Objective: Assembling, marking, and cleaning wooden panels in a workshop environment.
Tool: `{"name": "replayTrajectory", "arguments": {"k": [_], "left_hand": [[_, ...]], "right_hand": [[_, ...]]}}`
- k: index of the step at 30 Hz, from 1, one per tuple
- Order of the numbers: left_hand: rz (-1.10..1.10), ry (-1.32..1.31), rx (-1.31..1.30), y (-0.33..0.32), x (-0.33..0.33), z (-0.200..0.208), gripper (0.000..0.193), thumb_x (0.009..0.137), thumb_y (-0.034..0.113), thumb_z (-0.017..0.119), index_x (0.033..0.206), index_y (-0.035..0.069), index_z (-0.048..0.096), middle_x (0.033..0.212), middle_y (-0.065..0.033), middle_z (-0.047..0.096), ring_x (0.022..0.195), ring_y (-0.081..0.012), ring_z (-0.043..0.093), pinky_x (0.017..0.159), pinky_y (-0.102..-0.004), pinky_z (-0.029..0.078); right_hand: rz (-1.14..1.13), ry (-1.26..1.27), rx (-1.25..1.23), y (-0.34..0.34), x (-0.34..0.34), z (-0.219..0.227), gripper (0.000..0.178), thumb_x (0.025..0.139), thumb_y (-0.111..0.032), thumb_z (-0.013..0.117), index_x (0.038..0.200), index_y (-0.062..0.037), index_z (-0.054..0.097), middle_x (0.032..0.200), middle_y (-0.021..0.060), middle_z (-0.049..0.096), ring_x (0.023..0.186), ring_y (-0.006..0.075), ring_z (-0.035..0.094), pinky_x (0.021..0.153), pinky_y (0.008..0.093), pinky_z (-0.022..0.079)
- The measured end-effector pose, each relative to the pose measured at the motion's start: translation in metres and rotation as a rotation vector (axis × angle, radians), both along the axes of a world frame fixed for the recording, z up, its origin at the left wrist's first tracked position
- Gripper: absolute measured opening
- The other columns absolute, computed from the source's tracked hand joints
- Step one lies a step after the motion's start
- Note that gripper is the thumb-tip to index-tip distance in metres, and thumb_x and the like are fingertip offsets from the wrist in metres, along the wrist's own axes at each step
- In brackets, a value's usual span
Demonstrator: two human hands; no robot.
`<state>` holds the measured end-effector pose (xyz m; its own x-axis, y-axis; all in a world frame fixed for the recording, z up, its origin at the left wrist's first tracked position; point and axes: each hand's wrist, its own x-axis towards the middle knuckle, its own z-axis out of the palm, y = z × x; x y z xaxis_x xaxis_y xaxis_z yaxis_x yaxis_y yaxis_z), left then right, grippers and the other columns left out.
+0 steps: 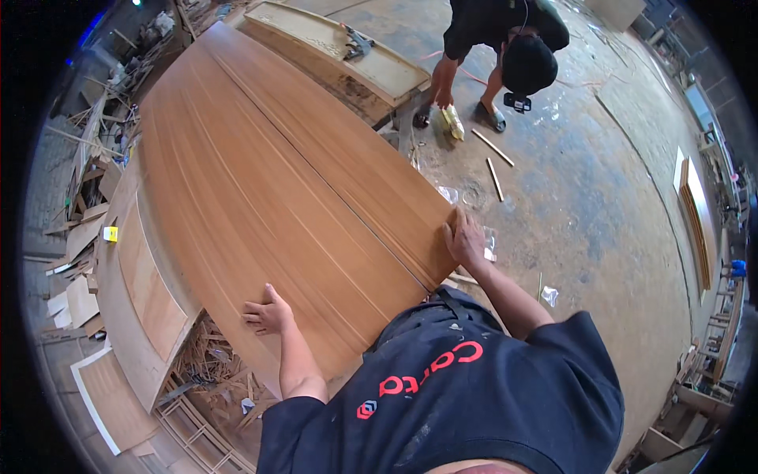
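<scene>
A long brown wood-grain panel (260,197) stretches away from my waist. A dark seam divides it from a narrower brown strip (371,182) along its right side; whether these are two boards or one grooved board I cannot tell. My left hand (268,310) lies on the panel near its left edge, fingers and thumb spread, holding nothing. At the near right corner, my right hand (467,239) grips the strip's outer edge, with its fingers partly hidden. The panel's near end meets my body.
Beyond the panel a pale door-like board (316,39) carries a dark tool (358,43). A co-worker (505,39) bends over a yellow package (452,123) near two wooden sticks (494,179). Scrap wood (87,197) is heaped left; leaning boards (695,221) stand right.
</scene>
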<state>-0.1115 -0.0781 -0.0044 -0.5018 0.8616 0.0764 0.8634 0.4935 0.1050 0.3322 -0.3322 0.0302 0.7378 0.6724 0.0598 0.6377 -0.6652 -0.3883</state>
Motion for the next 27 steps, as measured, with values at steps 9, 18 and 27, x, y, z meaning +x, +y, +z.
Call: {"name": "replayTrajectory", "arguments": {"k": [9, 18, 27], "left_hand": [[0.013, 0.007, -0.024, 0.003, 0.006, 0.001, 0.104, 0.091, 0.085, 0.039, 0.16, 0.008, 0.029, 0.167, -0.0243, 0.021, 0.152, -0.0447, 0.023, 0.118, -0.0647, 0.019], [0.02, -0.003, -0.029, 0.002, 0.006, 0.003, 0.105, 0.091, 0.086, 0.038, 0.161, 0.008, 0.028, 0.167, -0.0241, 0.02, 0.152, -0.0441, 0.021, 0.119, -0.0631, 0.019], [0.0, 0.014, 0.011, 0.004, 0.006, -0.001, 0.104, 0.09, 0.086, 0.039, 0.158, 0.008, 0.031, 0.165, -0.0232, 0.024, 0.15, -0.0429, 0.025, 0.116, -0.0612, 0.024]], "right_hand": [[-0.057, 0.07, -0.065, 0.016, 0.011, 0.001, 0.039, 0.102, -0.043, 0.054, 0.112, -0.0054, 0.055, 0.103, 0.0171, 0.065, 0.087, 0.0403, 0.067, 0.077, 0.0482, 0.054], [-0.071, 0.078, -0.07, 0.016, 0.012, -0.005, 0.038, 0.101, -0.043, 0.054, 0.108, -0.0059, 0.055, 0.1, 0.0169, 0.065, 0.084, 0.0394, 0.067, 0.075, 0.0475, 0.054], [-0.1, 0.069, -0.041, 0.016, 0.012, -0.003, 0.037, 0.1, -0.043, 0.055, 0.105, -0.0064, 0.056, 0.097, 0.0167, 0.065, 0.082, 0.0388, 0.067, 0.075, 0.0475, 0.054]]}}
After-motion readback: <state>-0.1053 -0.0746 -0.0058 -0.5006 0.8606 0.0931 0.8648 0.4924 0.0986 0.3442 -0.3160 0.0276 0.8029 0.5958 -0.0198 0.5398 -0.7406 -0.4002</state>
